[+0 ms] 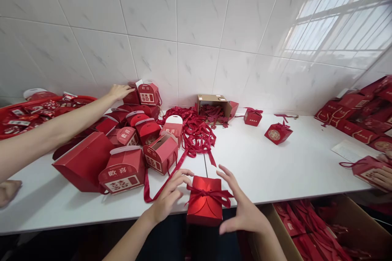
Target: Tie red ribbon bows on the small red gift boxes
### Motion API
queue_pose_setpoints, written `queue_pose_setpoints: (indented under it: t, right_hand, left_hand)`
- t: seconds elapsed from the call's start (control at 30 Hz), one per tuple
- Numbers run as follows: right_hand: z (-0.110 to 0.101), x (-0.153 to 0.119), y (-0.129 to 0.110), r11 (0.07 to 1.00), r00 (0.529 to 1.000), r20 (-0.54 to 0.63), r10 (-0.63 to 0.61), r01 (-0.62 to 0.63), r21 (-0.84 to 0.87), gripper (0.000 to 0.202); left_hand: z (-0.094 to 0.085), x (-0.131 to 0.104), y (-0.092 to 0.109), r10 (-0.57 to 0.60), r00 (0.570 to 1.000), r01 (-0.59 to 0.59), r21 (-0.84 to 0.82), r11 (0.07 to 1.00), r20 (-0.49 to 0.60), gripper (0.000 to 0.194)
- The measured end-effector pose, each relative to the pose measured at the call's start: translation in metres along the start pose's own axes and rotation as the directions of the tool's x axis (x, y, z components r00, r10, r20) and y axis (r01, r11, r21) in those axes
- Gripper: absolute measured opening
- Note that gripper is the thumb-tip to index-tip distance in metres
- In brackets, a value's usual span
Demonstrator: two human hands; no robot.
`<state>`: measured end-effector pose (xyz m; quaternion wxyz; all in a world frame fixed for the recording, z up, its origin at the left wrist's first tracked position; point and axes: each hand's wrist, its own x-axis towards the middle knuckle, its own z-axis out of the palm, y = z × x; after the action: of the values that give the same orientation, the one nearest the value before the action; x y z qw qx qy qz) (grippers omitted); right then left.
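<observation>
A shiny red box (204, 208) with a dark red ribbon bow (208, 193) tied on its top sits at the table's front edge, between my two hands. My left hand (170, 193) is beside the box's left side, fingers apart, its fingertips close to the ribbon's left loop; whether they touch is hard to tell. On the right of the box my right hand (240, 208) is spread open, holding nothing. A long loose red ribbon (153, 197) trails over the table to the left of my left hand.
Printed red boxes (122, 171) crowd the left, where a co-worker's arm (76, 116) reaches across. Behind lie a ribbon pile (196, 132) and an open carton (212, 100). Another person's hand (382, 177) holds a box at right. Below the table edge stands a cardboard box (364, 216).
</observation>
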<state>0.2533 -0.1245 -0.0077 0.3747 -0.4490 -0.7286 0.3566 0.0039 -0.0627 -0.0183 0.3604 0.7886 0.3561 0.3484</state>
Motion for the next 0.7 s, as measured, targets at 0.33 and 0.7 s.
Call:
queue_pose_setpoints:
  t: [0.33, 0.7]
  right_hand:
    - [-0.041, 0.007, 0.066, 0.947, 0.707, -0.685, 0.179, -0.312, -0.074, 0.108]
    - [0.082, 0.028, 0.029, 0.767, 0.936, -0.037, 0.349, -0.263, 0.585, 0.05]
  left_hand:
    - [-0.007, -0.047, -0.042, -0.182, 0.839, 0.48, 0.539, 0.692, -0.513, 0.027]
    - [0.022, -0.059, 0.004, -0.047, 0.99, 0.105, 0.469, 0.877, -0.134, 0.016]
